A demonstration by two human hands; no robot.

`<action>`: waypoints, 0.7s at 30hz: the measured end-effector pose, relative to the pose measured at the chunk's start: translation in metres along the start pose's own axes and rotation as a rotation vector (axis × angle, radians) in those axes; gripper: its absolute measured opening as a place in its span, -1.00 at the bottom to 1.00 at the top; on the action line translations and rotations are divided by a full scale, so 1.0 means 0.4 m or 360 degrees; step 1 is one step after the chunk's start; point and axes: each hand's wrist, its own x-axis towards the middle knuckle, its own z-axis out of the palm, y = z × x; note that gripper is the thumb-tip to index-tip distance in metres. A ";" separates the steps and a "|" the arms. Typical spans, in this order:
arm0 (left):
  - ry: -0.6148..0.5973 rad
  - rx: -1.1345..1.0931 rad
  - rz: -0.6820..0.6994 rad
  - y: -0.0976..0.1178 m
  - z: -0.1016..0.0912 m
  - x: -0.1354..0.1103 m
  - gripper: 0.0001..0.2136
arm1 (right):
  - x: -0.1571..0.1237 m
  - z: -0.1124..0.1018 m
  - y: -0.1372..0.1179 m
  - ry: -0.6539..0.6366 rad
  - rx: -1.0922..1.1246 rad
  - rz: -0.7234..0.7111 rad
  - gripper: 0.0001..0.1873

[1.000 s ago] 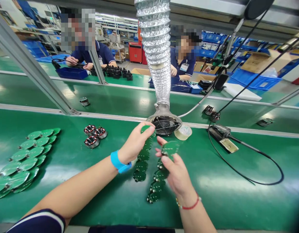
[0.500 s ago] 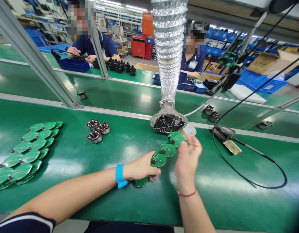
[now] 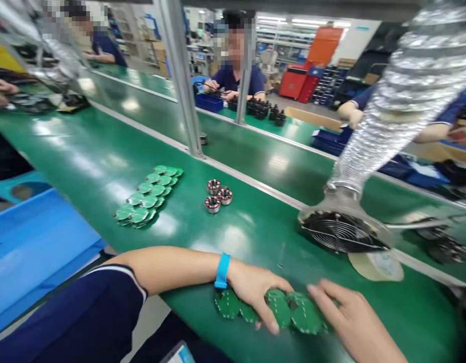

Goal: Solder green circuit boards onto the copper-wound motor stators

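A joined strip of round green circuit boards lies low over the bench near its front edge. My left hand, with a blue band at the wrist, is closed over the middle of the strip, its thumb along the near side. Boards show on both sides of this hand. At the strip's right end is my right hand, fingers stretched out and somewhat blurred. Whether it touches the last board I cannot tell. More round green boards lie in overlapping rows on the left, beside three motor stators.
A fume hose hood hangs at the right, with a pale round disc below it. An upright metal post stands on the bench rail. A blue bin is at the left. Co-workers sit across and at far left.
My view has swung left. The strip, tilted up toward the hood before, now lies lower and more level. My left hand has turned palm down over it, and my right hand remains near its right end.
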 end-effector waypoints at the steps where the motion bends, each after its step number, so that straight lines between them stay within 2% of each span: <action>1: -0.0041 0.0053 -0.0014 -0.002 -0.008 -0.003 -0.22 | -0.001 0.002 0.018 -0.0147 0.0080 -0.0005 -0.37; 3: -0.0111 0.0063 -0.0043 -0.004 -0.020 -0.013 -0.22 | -0.002 0.024 0.046 -0.0254 0.0341 0.0050 -0.38; 4: -0.0142 0.0019 -0.0040 -0.004 -0.025 -0.018 -0.21 | -0.003 0.045 0.054 -0.0244 0.0514 0.0144 -0.37; 5: -0.0178 -0.0050 -0.0021 -0.004 -0.031 -0.020 -0.20 | -0.004 0.071 0.055 -0.0203 0.0695 0.0288 -0.34; 7: -0.0241 -0.0203 0.0022 -0.002 -0.045 -0.023 -0.20 | -0.006 0.125 0.038 -0.0041 0.1085 0.0714 -0.25; 8: -0.0261 -0.0255 0.0025 0.001 -0.053 -0.026 -0.22 | -0.005 0.147 0.022 -0.0005 0.1227 0.0863 -0.21; 9: -0.0248 -0.0276 0.0019 0.005 -0.060 -0.029 -0.24 | 0.001 0.162 0.004 0.0032 0.1315 0.0911 -0.23; 10: -0.0208 -0.0272 -0.0003 0.011 -0.068 -0.035 -0.26 | 0.012 0.167 -0.013 0.0102 0.1307 0.0897 -0.23; 11: -0.0105 -0.0250 -0.0015 0.018 -0.074 -0.042 -0.28 | 0.028 0.164 -0.026 0.0209 0.1172 0.0783 -0.24; 13: 0.0267 -0.0187 -0.0017 0.034 -0.086 -0.059 -0.26 | 0.069 0.137 -0.031 0.0339 0.0537 0.0324 -0.27; 15: 0.0554 -0.0170 -0.0081 0.050 -0.097 -0.074 -0.26 | 0.109 0.098 -0.007 0.0419 0.0315 0.0266 -0.31; 18: 0.0695 -0.0088 -0.0205 0.069 -0.099 -0.078 -0.24 | 0.139 0.059 0.037 0.0584 0.0118 0.0242 -0.43; 21: 0.0674 0.0073 -0.0309 0.085 -0.084 -0.057 -0.34 | 0.130 0.050 0.032 0.0702 0.0138 0.0161 -0.43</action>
